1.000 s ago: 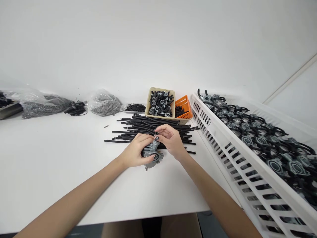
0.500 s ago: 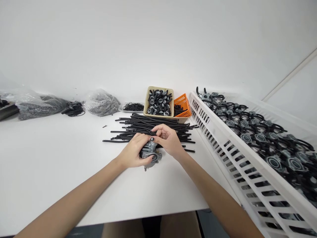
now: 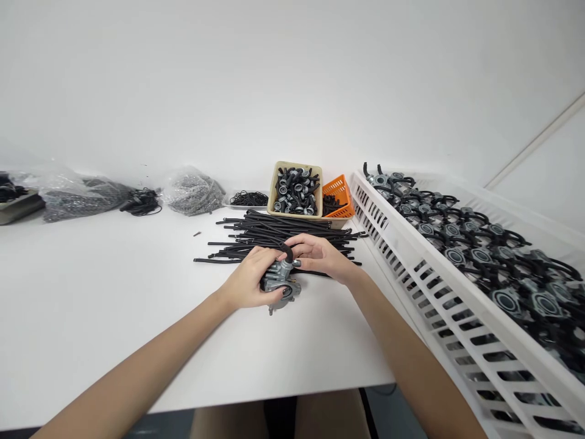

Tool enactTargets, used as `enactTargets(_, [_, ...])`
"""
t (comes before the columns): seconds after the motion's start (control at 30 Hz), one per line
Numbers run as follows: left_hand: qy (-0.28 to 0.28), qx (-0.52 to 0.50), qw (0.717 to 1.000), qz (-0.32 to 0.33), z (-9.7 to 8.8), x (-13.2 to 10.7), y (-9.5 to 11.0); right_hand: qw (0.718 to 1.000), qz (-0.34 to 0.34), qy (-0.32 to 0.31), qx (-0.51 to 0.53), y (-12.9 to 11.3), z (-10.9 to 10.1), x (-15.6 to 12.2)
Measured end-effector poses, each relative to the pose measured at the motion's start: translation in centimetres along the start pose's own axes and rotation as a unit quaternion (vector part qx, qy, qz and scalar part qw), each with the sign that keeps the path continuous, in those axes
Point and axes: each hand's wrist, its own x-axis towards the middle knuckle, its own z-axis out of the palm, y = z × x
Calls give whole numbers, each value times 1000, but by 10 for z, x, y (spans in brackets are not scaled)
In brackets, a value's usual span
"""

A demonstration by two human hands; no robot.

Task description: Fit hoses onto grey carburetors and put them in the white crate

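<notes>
Beyond both hands, a heap of cut black rubber hoses (image 3: 274,233) lies loosely across the white table (image 3: 114,329), its nearest lengths running just behind the wrists' working spot and partly under the hands. Further ahead of the right hand stand a beige tray (image 3: 280,177) packed with black-and-silver fittings and an orange plastic basket (image 3: 340,196) of short black pieces. To the right of the right forearm, a white slatted plastic crate (image 3: 402,256) holds rows of finished carburetors (image 3: 475,256) with black hoses attached. Ahead of the left hand lie a shallow dish of thin black rubber rings (image 3: 248,199) and bulging clear plastic bags of small grey parts (image 3: 192,192).

The left hand (image 3: 249,279) is closed firmly around a grey die-cast carburetor (image 3: 281,283), which sits between both hands just above the table. The right hand (image 3: 322,256) is half-curled, its fingers (image 3: 304,244) reaching over the top of the carburetor beside a looped black rubber hose (image 3: 287,251). Whether they pinch that hose, I cannot tell. The metal looks matte and cast; the hose is smooth and bends easily.
</notes>
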Motion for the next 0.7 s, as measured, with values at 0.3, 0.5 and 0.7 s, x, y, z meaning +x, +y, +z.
enactTargets(0.3, [-26,-17,1000,0,-2,2,1,1000,-16,20,-13,9,-13,0])
enactTargets(0.5, [-32,-28,999,1,-2,1,1,1000,-22,15,-12,10,-2,3])
enactTargets(0.7, [-29,-23,999,-20,-3,1,2,999,-18,37,-14,11,1,5])
